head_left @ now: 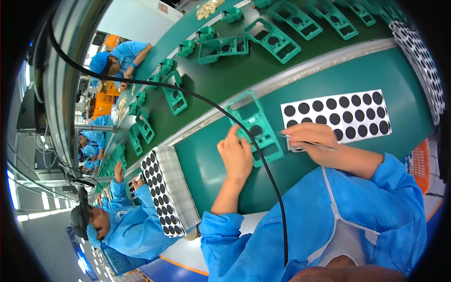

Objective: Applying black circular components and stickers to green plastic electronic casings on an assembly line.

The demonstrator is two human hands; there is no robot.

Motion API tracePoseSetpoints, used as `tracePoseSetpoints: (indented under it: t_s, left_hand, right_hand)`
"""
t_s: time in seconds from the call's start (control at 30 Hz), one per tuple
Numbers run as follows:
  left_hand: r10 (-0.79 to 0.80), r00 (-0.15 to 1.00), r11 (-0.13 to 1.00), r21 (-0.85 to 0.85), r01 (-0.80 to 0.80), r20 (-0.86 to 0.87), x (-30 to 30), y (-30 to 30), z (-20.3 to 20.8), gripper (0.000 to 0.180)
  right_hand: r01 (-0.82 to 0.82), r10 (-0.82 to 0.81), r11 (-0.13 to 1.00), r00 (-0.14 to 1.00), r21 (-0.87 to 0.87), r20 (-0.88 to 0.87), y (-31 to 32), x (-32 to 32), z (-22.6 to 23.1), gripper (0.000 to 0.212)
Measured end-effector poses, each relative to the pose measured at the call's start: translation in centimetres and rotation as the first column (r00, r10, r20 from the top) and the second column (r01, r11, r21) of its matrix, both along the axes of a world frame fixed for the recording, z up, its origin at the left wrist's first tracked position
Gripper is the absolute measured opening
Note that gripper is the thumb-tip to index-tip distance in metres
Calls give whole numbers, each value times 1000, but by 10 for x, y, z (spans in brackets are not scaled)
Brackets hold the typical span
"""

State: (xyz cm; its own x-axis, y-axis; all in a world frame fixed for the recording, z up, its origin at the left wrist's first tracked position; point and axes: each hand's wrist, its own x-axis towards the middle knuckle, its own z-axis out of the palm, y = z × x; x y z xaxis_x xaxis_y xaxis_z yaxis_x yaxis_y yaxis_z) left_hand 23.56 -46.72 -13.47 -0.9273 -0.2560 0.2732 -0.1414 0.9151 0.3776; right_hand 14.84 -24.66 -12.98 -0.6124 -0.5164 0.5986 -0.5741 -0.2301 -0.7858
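Note:
In front of me a green plastic housing (268,133) with rectangular openings lies on the green work surface, a black round patch at its middle. My left hand (236,157) grips its left edge, with fingers and thumb against the frame. My right hand (312,137) pinches a pair of metal tweezers (326,147), whose tips point left toward the housing's right side. Just beyond the right hand lies a white sheet of black round stickers (336,109); that hand and the tweezers cover its lower left corner.
A black cable (277,188) hangs across the view, passing in front of the housing. A conveyor belt (206,80) beyond a metal rail carries more green housings (272,40). Sticker sheets are stacked at left (162,197) and far right (416,61). A co-worker (127,225) sits at left.

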Motion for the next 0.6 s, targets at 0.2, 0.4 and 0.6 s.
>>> tracePoseSetpoints:
  t_s: [0.2, 0.4, 0.6]
  left_hand:
    - [324, 946, 945, 42, -325, 25, -91, -115, 12, 40]
    - [183, 946, 816, -496, -298, -268, -149, -142, 6, 36]
    - [-245, 952, 948, -251, 195, -186, -234, -64, -21, 35]
  right_hand:
    - [205, -218, 975, 955, 80, 204, 76, -23, 6, 11]
    - [521, -520, 847, 769, 107, 371, 158, -34, -20, 10]
    - [551, -563, 821, 742, 147, 365, 166, -21, -43, 11]
